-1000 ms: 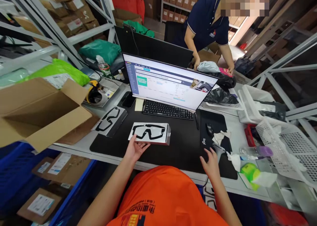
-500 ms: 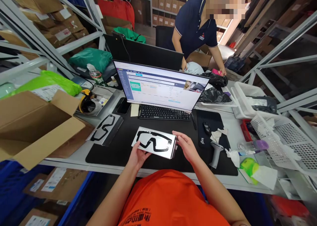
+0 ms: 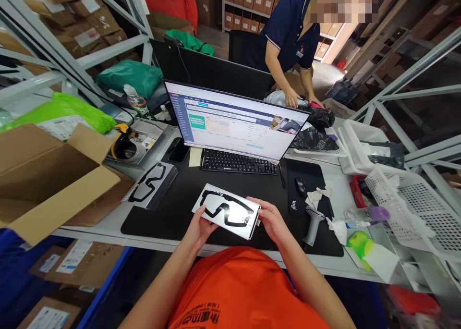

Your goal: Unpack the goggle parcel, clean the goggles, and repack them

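Observation:
A white box with a black goggle outline [image 3: 234, 206] is held between both hands above the black desk mat [image 3: 180, 223]. My left hand [image 3: 201, 228] grips its left end, thumb on the printed face and fingers underneath. My right hand [image 3: 271, 217] is closed on the right end, where a small flap sticks out. To the left lies a similar goggle-print box [image 3: 153, 186], partly off the mat. Beyond the held box is a black keyboard [image 3: 239, 163], in front of a lit monitor [image 3: 230, 122].
An open cardboard box [image 3: 54, 175] stands at left. On the right are a mouse [image 3: 300, 187], a grey barcode scanner [image 3: 313, 225], crumpled tissue and white plastic baskets [image 3: 414, 209]. Across the desk, a co-worker in a navy shirt [image 3: 288, 26] handles black plastic bags [image 3: 315, 137].
The held box has tilted, its right end now lower and nearer me. My right hand has shifted slightly with it. The co-worker's hands have moved closer together over the bags.

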`<act>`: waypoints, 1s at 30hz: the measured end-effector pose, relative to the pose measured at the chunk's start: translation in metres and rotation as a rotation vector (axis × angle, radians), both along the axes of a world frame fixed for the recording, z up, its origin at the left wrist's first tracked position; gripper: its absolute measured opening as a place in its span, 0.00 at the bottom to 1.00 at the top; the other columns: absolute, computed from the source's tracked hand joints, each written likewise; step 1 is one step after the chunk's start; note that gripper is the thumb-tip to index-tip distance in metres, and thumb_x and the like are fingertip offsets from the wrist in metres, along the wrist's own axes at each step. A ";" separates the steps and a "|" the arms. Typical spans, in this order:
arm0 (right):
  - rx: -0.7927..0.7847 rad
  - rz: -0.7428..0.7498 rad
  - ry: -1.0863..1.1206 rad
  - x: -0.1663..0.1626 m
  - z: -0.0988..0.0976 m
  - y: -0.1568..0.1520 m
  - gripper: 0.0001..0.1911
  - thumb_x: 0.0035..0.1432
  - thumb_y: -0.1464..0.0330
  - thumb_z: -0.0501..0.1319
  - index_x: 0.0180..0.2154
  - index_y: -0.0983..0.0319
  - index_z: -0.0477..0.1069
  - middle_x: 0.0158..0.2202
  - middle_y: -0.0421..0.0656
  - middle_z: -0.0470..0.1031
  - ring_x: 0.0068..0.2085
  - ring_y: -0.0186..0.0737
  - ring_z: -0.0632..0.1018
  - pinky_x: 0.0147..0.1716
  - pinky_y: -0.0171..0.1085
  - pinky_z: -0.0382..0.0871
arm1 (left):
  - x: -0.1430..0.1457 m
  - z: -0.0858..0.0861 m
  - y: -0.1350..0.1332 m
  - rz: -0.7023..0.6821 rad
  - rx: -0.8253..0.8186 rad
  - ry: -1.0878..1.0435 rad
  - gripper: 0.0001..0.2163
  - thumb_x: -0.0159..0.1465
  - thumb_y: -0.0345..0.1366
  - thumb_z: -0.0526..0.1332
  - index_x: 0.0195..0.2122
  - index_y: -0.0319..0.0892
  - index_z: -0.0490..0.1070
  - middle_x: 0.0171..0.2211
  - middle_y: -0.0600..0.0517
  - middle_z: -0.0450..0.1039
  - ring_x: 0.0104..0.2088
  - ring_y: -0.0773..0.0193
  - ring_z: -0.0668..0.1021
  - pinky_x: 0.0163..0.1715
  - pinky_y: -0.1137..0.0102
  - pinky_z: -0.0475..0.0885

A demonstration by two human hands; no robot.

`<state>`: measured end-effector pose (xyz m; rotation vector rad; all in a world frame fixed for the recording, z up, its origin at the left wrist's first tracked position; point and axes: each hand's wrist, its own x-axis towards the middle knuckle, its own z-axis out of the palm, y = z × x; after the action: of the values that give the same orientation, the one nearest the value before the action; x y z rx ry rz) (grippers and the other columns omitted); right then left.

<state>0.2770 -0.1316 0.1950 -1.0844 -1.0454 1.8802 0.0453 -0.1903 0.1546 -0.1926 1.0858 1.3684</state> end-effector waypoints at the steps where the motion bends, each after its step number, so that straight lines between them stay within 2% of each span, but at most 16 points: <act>1: -0.023 -0.022 0.015 0.000 -0.001 0.000 0.23 0.48 0.63 0.68 0.48 0.57 0.82 0.46 0.45 0.83 0.47 0.50 0.79 0.50 0.45 0.69 | 0.000 0.000 0.001 -0.013 0.006 0.001 0.11 0.68 0.35 0.59 0.49 0.42 0.74 0.46 0.46 0.80 0.42 0.57 0.82 0.39 0.63 0.82; 4: -0.080 -0.062 0.044 0.000 -0.005 -0.003 0.24 0.46 0.63 0.67 0.47 0.58 0.83 0.42 0.45 0.84 0.41 0.47 0.79 0.43 0.42 0.70 | 0.001 0.000 0.003 -0.036 -0.002 0.010 0.10 0.68 0.34 0.58 0.48 0.42 0.75 0.45 0.46 0.80 0.41 0.57 0.82 0.41 0.62 0.82; 6: -0.082 -0.052 0.067 0.002 -0.009 -0.005 0.25 0.48 0.62 0.68 0.50 0.58 0.81 0.43 0.45 0.83 0.41 0.46 0.78 0.42 0.41 0.70 | 0.001 -0.001 0.004 -0.040 -0.019 0.024 0.10 0.68 0.34 0.58 0.48 0.42 0.75 0.44 0.47 0.80 0.40 0.57 0.82 0.41 0.60 0.82; 11: -0.012 0.021 0.079 0.013 -0.015 -0.004 0.28 0.58 0.53 0.65 0.57 0.57 0.76 0.56 0.47 0.78 0.53 0.51 0.77 0.52 0.47 0.70 | 0.002 -0.002 0.009 -0.085 -0.036 0.068 0.10 0.69 0.38 0.58 0.49 0.46 0.74 0.43 0.48 0.80 0.38 0.57 0.82 0.37 0.61 0.82; 15: 0.100 0.173 -0.022 0.025 -0.025 -0.003 0.35 0.54 0.54 0.71 0.62 0.53 0.71 0.63 0.46 0.72 0.63 0.52 0.70 0.63 0.52 0.63 | 0.005 -0.002 0.015 -0.109 -0.063 0.100 0.11 0.69 0.41 0.58 0.48 0.43 0.74 0.41 0.47 0.80 0.36 0.58 0.82 0.33 0.65 0.80; 18: 0.146 0.230 -0.056 0.031 -0.036 -0.006 0.40 0.48 0.55 0.76 0.62 0.51 0.71 0.67 0.48 0.66 0.66 0.53 0.68 0.63 0.51 0.64 | 0.008 -0.004 0.014 -0.132 -0.061 0.091 0.12 0.68 0.42 0.59 0.47 0.43 0.74 0.39 0.48 0.80 0.35 0.58 0.81 0.32 0.66 0.79; 20: 0.196 0.201 -0.125 0.032 -0.040 -0.008 0.40 0.45 0.55 0.78 0.60 0.52 0.74 0.64 0.49 0.68 0.64 0.54 0.69 0.62 0.52 0.65 | 0.010 -0.005 0.011 -0.153 -0.054 0.082 0.12 0.68 0.42 0.59 0.47 0.43 0.74 0.39 0.48 0.79 0.35 0.58 0.81 0.32 0.65 0.79; 23: 0.299 0.147 -0.230 0.030 -0.033 -0.009 0.37 0.44 0.54 0.78 0.57 0.53 0.77 0.57 0.48 0.73 0.59 0.53 0.73 0.62 0.52 0.64 | 0.015 -0.007 0.005 -0.198 -0.051 0.028 0.13 0.69 0.45 0.58 0.47 0.43 0.74 0.39 0.48 0.80 0.35 0.57 0.81 0.33 0.63 0.79; 26: 0.366 0.134 -0.280 0.023 -0.017 -0.008 0.34 0.48 0.57 0.75 0.58 0.53 0.76 0.56 0.47 0.73 0.57 0.51 0.74 0.60 0.50 0.65 | 0.022 -0.009 0.000 -0.230 -0.076 -0.124 0.16 0.69 0.49 0.57 0.48 0.43 0.74 0.40 0.47 0.80 0.36 0.55 0.82 0.36 0.61 0.79; 28: 0.410 0.117 -0.324 0.017 -0.009 -0.009 0.31 0.51 0.61 0.73 0.57 0.54 0.75 0.55 0.47 0.74 0.56 0.49 0.74 0.59 0.48 0.65 | 0.028 -0.010 -0.002 -0.179 -0.082 -0.195 0.16 0.69 0.48 0.57 0.47 0.42 0.74 0.39 0.46 0.80 0.36 0.55 0.82 0.38 0.61 0.79; 30: 0.445 0.100 -0.370 0.010 -0.008 -0.013 0.29 0.50 0.64 0.74 0.55 0.55 0.77 0.53 0.47 0.76 0.54 0.48 0.75 0.57 0.47 0.66 | 0.035 -0.012 -0.004 -0.066 -0.072 -0.187 0.14 0.69 0.45 0.57 0.45 0.42 0.74 0.38 0.47 0.81 0.35 0.57 0.82 0.39 0.62 0.79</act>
<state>0.2868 -0.1444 0.1871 -1.1447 -1.6617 1.4405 0.0807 -0.1944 0.1427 -0.3285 0.9769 1.2278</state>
